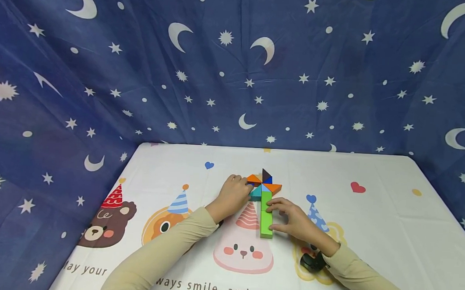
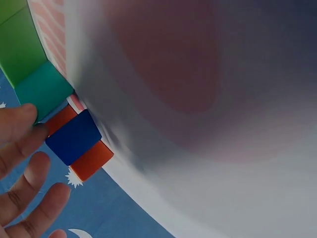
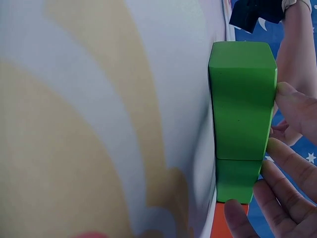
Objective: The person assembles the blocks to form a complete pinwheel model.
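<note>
On the white tablecloth, several triangular blocks form a pinwheel: an orange block at left, a dark block at the top, another orange block at right and a teal block at lower left. Two green blocks run end to end below it like a stem. My left hand is at the pinwheel's left side, its fingertips by the teal block and a dark blue block. With extended fingers, my right hand touches the right side and top of the green blocks.
The tablecloth carries printed animals, hearts and lettering. A dark blue curtain with moons and stars hangs behind the table and along its left side. A black wrist device sits under the right wrist.
</note>
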`<state>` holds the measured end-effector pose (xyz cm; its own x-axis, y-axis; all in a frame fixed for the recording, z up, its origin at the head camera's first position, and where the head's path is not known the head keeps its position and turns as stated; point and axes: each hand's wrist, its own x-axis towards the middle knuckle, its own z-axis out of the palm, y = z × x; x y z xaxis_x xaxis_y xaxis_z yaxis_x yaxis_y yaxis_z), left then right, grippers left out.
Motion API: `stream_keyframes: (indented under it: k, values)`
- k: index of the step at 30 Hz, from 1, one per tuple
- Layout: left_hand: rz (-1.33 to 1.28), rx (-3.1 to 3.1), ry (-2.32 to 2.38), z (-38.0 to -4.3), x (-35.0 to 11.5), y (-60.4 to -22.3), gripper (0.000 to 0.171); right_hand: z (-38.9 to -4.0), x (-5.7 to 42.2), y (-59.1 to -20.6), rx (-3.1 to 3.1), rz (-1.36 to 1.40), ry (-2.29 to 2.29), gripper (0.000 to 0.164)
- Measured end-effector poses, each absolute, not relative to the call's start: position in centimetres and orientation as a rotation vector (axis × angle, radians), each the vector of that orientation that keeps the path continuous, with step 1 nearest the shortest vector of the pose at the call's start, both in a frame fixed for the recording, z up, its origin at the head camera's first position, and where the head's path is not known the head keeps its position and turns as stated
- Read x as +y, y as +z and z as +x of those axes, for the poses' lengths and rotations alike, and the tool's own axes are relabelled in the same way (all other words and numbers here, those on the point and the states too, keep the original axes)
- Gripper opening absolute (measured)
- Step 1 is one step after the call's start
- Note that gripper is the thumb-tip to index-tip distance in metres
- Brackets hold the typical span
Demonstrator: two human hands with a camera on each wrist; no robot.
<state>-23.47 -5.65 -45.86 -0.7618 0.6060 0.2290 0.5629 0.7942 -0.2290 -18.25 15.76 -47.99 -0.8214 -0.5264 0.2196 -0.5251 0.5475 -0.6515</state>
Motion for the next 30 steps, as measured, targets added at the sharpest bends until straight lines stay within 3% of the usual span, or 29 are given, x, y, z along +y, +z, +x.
stream_keyframes:
  k: [19, 30]
  values:
    - [-0.863, -2.719, 0.185, -23.8, -5.6, -46.0, 0.021, -18.2, 15.7, -48.0, 2.770, -0.924, -1.164, 0.036]
    - [-1.001, -2.676, 0.095, -23.1, -5.8, -45.9, 0.016, -18.3, 15.7, -48.3, 2.776, -0.955, -1.189, 0.035]
